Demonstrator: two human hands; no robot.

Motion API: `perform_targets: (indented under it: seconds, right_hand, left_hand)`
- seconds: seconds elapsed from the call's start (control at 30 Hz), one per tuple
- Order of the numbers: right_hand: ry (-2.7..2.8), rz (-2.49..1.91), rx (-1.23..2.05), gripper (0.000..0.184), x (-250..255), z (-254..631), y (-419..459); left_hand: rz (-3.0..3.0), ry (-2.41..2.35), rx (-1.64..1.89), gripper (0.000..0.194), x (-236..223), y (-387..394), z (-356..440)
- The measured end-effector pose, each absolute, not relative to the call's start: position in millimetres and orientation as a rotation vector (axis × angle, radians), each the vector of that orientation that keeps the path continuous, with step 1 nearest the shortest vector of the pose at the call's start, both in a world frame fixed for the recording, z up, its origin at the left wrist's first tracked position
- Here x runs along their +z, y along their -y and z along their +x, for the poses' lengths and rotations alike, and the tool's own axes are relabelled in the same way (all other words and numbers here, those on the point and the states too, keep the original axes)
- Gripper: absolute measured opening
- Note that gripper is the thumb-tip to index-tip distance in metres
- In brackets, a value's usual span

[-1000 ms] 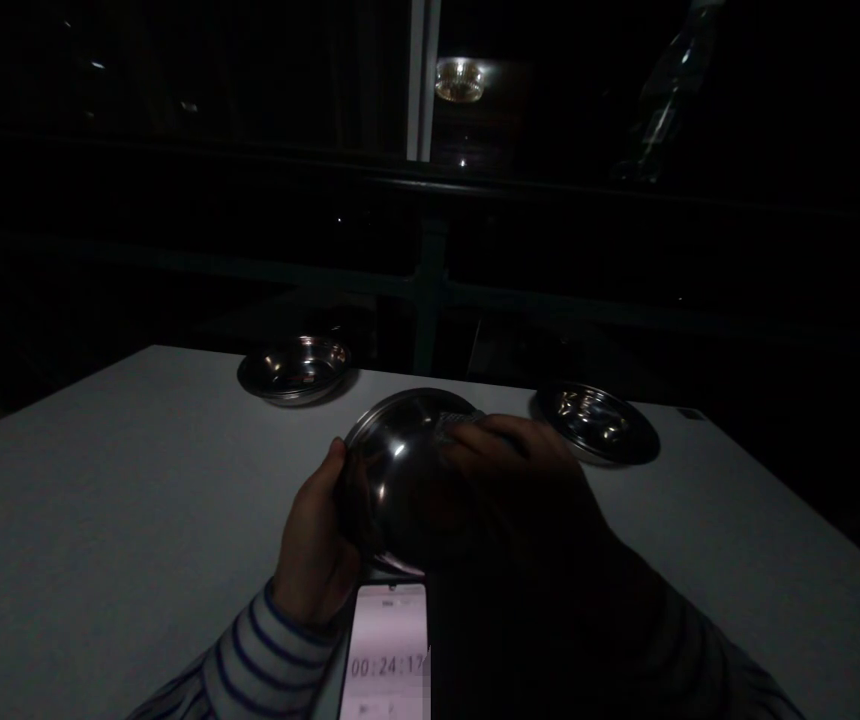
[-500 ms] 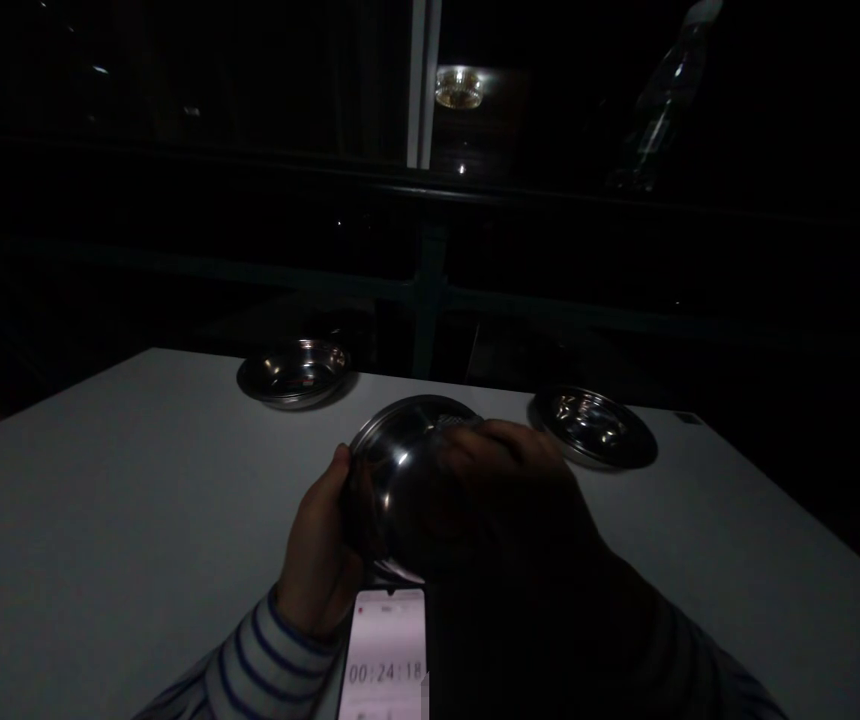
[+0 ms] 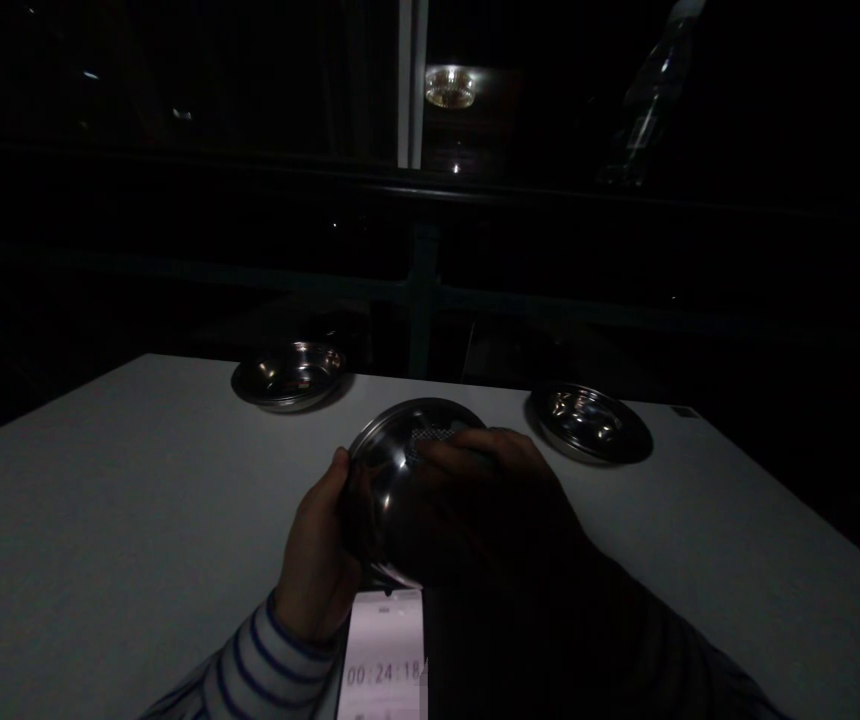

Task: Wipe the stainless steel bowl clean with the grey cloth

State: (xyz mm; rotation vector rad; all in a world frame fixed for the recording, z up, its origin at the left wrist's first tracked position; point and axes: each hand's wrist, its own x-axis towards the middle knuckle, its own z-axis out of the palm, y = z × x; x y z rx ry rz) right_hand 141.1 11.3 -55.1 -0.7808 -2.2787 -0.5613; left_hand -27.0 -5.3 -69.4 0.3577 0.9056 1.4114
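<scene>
"Metal bowl: where is it?"

"Between the left hand and the right hand, tilted, rounded side showing. Whether its lower edge meets the white surface, I can't tell."

"And the hold?"

"The left hand grasps its left side, thumb by the rim. The right hand lies over the other side, fingers upon a mesh-patterned piece; too dark to say whether they clench it."

"Room ahead?"

"A short strip to the far edge. Near that edge sit a second bowl, ahead and left of the left hand, and a third bowl, ahead and right of the right hand."

"Sideways?"

"A broad stretch left of the left hand, another right of the right hand, out to the slanting side edge. A lit phone sits between the wrists."
</scene>
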Motion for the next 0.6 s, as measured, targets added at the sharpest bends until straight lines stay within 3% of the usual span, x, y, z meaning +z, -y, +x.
perform_targets:
  seconds: [0.17,0.4,0.6]
  right_hand:
    - [2.268,-0.996,-0.519,0.025,-53,148,-15]
    - [2.24,-0.736,-0.546,0.026,-52,137,-5]
    - [2.251,-0.984,-0.463,0.026,-46,151,-15]
  left_hand:
    - [0.309,-0.944,1.475,0.028,-69,5,-26]
    - [0.429,-0.933,1.44,0.029,-73,9,-25]
    - [0.467,-0.905,1.48,0.026,-75,8,-24]
